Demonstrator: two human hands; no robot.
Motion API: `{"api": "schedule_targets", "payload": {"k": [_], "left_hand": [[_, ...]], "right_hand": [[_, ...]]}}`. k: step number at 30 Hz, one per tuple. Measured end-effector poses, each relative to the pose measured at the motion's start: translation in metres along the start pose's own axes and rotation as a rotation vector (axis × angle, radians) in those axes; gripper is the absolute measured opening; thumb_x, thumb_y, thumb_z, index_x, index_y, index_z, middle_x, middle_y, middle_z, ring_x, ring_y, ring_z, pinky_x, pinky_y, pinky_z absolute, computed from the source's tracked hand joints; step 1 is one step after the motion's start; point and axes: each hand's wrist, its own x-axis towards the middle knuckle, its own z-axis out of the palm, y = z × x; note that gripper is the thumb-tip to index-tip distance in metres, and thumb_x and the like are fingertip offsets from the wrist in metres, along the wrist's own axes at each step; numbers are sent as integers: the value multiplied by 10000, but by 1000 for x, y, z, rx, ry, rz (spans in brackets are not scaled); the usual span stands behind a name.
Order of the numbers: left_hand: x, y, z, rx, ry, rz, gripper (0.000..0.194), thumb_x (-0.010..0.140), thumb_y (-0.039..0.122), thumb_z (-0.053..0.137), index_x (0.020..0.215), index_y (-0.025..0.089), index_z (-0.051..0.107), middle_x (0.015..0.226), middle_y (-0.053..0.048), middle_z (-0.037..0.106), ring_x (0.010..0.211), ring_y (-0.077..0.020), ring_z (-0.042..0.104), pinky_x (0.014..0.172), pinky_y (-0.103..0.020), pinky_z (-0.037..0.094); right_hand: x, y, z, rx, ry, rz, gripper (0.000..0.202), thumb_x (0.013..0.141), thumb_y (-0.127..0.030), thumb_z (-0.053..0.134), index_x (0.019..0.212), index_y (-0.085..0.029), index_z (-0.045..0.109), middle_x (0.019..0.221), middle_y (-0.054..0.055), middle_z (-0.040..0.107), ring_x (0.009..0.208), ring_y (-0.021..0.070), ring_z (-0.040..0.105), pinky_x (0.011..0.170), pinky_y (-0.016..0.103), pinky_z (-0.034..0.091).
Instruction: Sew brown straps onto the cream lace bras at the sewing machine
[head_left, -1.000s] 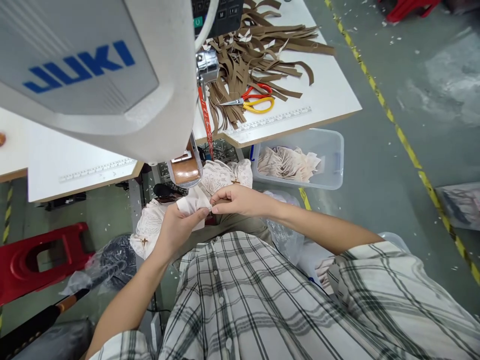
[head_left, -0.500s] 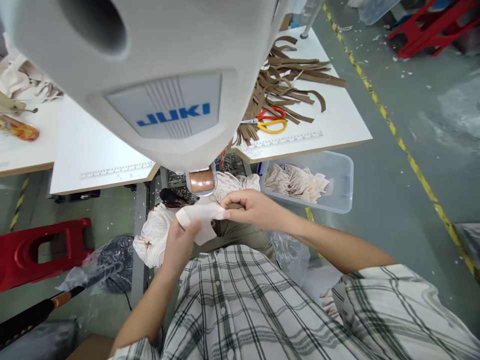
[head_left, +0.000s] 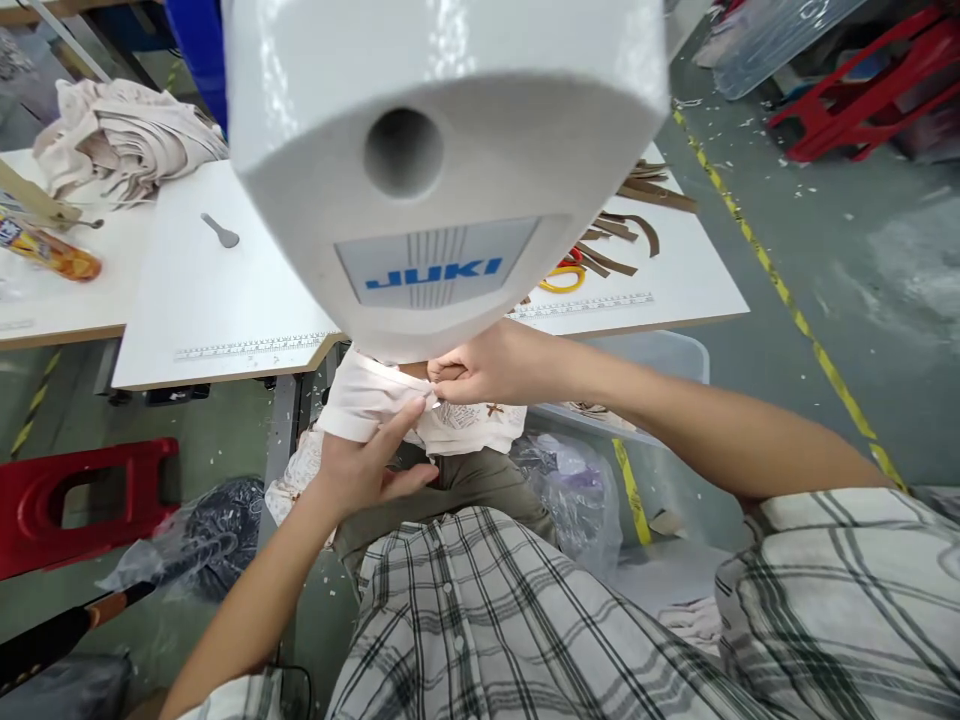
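Below the white sewing machine head point(head_left: 442, 320), my right hand point(head_left: 502, 365) pinches the edge of a pale pink garment piece point(head_left: 364, 400) between thumb and fingers. My left hand point(head_left: 360, 465) lies against the near side of this cloth, fingers stretched and thumb apart, its index fingertip close to the pinched edge. The cloth's banded end spreads to the left, at the machine's sewing arm. Beneath both hands, a white printed garment point(head_left: 480, 428) hangs over my lap. The machine head hides the needle area.
Brown fabric strips point(head_left: 611, 262) and yellow-and-red handled scissors point(head_left: 562, 280) lie on the right tabletop point(head_left: 697, 270). A clear plastic bin point(head_left: 675, 355) stands below it. Folded cloth point(head_left: 142, 140), a drink bottle point(head_left: 52, 250) and a grey spoon-shaped tool point(head_left: 220, 232) are left. A red stool point(head_left: 97, 500) stands lower left.
Both hands have moved the pale cloth up and closer beneath the machine head. My left hand has loosened from its grip and its fingers are spread. The camera view has shifted.
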Motion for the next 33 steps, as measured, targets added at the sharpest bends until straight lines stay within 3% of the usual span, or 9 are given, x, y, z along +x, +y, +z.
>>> {"api": "schedule_targets", "payload": {"k": [3,5,10,13,15,18,20,29,33], "left_hand": [[4,-24,5,140,-118,84,636,757,511,763,1337,285,633,1232,-122,697,1152,-351,639,1049,-492,465],[5,-34,9,135,-176,59,554,767,496,759,1275,293,680,1210,-114,704,1154,-344,634,1043,-490,468],[7,-38,10,95,-234,-46,474,781,437,766,1233,312,699,1152,-96,715,1188,-323,618,1071,-469,447],[13,-28,6,123,-211,-10,477,809,375,740,1278,333,667,1207,-91,705,1201,-324,612,1063,-469,448],[17,-18,3,152,-186,7,519,824,333,717,1335,321,624,1218,-100,702,1181,-327,623,1054,-471,447],[22,1,-1,238,-174,-3,577,850,296,674,1413,273,548,1171,-114,717,1105,-307,656,1016,-432,468],[24,12,-2,280,-164,-18,598,866,286,651,1446,246,509,1129,-121,728,1057,-299,670,978,-411,484],[25,39,5,302,-147,-215,677,894,320,633,1526,285,393,1127,-139,730,1043,-344,672,968,-448,463],[29,41,0,315,-188,-203,686,898,308,620,1537,292,368,1201,-149,698,1129,-373,631,1000,-498,444]], "right_hand": [[-1,-1,3,-6,3,40,382,818,-223,582,548,-186,314,493,-43,325,501,82,261,546,302,186],[-2,-2,3,-8,11,51,380,817,-223,584,546,-186,321,486,-43,328,493,81,261,542,304,183],[-3,-3,-1,4,12,53,366,813,-210,602,531,-182,371,484,-43,348,496,80,270,545,301,188],[-6,2,2,47,25,48,289,833,-210,608,573,-177,488,529,-35,434,530,92,351,561,286,233],[-9,10,9,93,87,-8,158,859,-230,617,708,-182,623,657,-11,556,637,123,472,611,273,309],[-16,24,28,96,319,-128,139,906,-280,609,982,-214,706,1018,59,646,988,208,550,825,325,401],[-19,30,40,54,450,-160,165,939,-271,569,993,-229,719,1120,76,625,1107,232,511,936,380,379],[-18,30,40,124,473,-117,140,915,-238,607,898,-224,745,1019,46,677,1035,215,577,955,379,400],[-21,40,54,56,594,-236,173,951,-252,555,998,-225,719,1064,64,673,1067,211,582,945,384,434]]}}
